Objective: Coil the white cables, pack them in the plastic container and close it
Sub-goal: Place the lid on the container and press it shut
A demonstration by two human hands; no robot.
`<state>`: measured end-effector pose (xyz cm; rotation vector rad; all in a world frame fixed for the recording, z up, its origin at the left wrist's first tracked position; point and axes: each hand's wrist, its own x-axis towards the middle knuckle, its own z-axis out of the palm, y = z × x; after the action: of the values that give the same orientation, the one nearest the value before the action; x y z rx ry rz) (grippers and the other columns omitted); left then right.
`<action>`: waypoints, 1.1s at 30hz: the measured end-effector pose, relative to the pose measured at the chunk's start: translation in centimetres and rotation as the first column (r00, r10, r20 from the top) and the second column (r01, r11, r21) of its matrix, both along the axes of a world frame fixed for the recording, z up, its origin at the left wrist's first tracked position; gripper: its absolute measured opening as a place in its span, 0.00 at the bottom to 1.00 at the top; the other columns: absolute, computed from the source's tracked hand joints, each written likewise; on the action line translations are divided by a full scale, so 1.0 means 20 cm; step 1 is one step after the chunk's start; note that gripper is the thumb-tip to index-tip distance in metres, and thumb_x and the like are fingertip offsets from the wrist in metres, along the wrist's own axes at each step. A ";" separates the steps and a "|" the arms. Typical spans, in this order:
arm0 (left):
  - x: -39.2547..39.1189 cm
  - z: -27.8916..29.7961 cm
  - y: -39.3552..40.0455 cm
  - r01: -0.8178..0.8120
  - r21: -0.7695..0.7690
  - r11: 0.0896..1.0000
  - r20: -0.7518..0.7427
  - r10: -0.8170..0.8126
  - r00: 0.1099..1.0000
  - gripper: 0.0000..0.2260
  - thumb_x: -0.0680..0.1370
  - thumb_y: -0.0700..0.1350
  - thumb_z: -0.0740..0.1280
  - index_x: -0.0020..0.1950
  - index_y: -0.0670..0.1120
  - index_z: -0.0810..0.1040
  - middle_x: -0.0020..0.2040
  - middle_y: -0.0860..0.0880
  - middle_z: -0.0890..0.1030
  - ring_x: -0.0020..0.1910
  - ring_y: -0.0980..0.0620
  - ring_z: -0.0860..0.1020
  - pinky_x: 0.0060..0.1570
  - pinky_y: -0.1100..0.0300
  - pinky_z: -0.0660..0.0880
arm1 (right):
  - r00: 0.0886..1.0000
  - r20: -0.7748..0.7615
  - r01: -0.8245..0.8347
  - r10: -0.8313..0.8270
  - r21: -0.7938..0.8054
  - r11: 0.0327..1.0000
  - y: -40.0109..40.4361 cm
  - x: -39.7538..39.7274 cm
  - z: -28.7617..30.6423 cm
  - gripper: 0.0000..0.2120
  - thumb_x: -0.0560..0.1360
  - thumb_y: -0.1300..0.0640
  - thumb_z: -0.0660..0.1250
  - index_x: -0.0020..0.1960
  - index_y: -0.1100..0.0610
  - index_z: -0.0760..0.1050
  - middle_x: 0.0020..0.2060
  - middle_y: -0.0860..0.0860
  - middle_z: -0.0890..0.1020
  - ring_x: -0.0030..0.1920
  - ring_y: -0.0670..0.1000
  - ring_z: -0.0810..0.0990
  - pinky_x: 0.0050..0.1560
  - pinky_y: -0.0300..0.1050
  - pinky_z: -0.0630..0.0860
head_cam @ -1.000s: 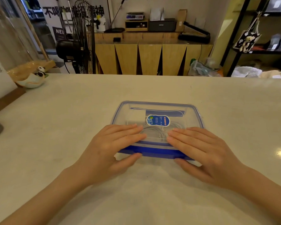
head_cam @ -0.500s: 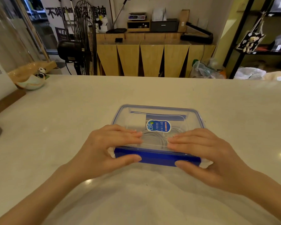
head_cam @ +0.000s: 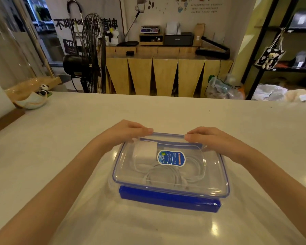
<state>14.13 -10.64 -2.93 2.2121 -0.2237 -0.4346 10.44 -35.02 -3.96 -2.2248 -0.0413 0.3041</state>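
Note:
A clear plastic container [head_cam: 217, 175] with blue trim sits on the white counter, its transparent lid on top. Through the lid I see coiled white cables [head_cam: 166, 175] and a white charger block [head_cam: 145, 152]; a blue oval sticker [head_cam: 171, 157] is on the lid. The near blue latch [head_cam: 169, 198] is folded down against the front side. My left hand [head_cam: 125, 132] and my right hand [head_cam: 212, 140] rest on the far edge of the lid, fingers curled over the far blue latch, which they partly hide.
A bowl with a panda figure [head_cam: 32, 98] stands at the counter's far left, beside a wooden board edge [head_cam: 5, 119]. Beyond the counter's far edge are a black standing fan [head_cam: 88, 55], wooden cabinets [head_cam: 164, 75] and bags on the floor.
Both hands left the near edge of the lid and moved to its far edge. The near blue latch now lies folded down. The camera has come closer.

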 end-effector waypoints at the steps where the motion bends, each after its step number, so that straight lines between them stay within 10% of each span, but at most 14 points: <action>1: 0.00 0.01 0.00 -0.007 0.023 1.000 -0.058 0.009 0.998 0.19 0.71 0.57 0.65 0.55 0.46 0.79 0.54 0.47 0.79 0.55 0.47 0.75 0.55 0.56 0.71 | 1.000 -0.029 0.007 -0.007 0.017 1.000 0.00 0.00 0.00 0.16 0.70 0.42 0.65 0.53 0.50 0.75 0.49 0.47 0.80 0.48 0.47 0.78 0.46 0.42 0.76; 9: -0.03 -0.01 0.01 -0.153 -0.169 0.974 -0.184 0.121 0.975 0.14 0.72 0.52 0.67 0.49 0.44 0.81 0.43 0.47 0.83 0.38 0.54 0.81 0.34 0.65 0.77 | 1.000 -0.009 0.022 -0.021 0.113 0.993 0.02 0.05 0.02 0.14 0.67 0.45 0.69 0.48 0.51 0.79 0.47 0.49 0.82 0.48 0.50 0.81 0.49 0.47 0.79; 16: -0.04 -0.03 -0.01 -0.183 -0.329 0.926 -0.017 0.188 0.982 0.07 0.72 0.43 0.69 0.49 0.47 0.80 0.47 0.48 0.81 0.48 0.50 0.79 0.39 0.61 0.78 | 0.996 0.089 0.007 -0.028 0.227 0.974 0.02 0.04 0.00 0.15 0.68 0.51 0.70 0.54 0.54 0.78 0.47 0.52 0.83 0.49 0.49 0.80 0.46 0.40 0.77; 25: -0.02 -0.06 0.00 -0.129 -0.406 0.905 0.137 0.200 0.970 0.06 0.69 0.39 0.71 0.32 0.47 0.80 0.29 0.54 0.81 0.31 0.58 0.79 0.32 0.67 0.77 | 0.975 0.218 -0.016 -0.042 0.261 0.965 0.01 0.04 0.01 0.01 0.67 0.55 0.72 0.38 0.50 0.83 0.33 0.47 0.85 0.39 0.43 0.81 0.34 0.32 0.75; 33: -0.01 -0.07 0.01 -0.081 -0.419 0.904 0.159 0.161 0.974 0.07 0.71 0.37 0.70 0.34 0.46 0.80 0.31 0.53 0.81 0.30 0.62 0.78 0.32 0.71 0.76 | 0.970 0.242 -0.029 -0.033 0.251 0.967 0.00 0.04 0.00 0.03 0.68 0.54 0.71 0.40 0.52 0.83 0.37 0.48 0.85 0.42 0.46 0.82 0.37 0.34 0.75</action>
<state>13.89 -10.50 -4.30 1.8359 -0.2519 -0.0913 11.19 -34.98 -3.94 -1.9949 -0.2004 0.0182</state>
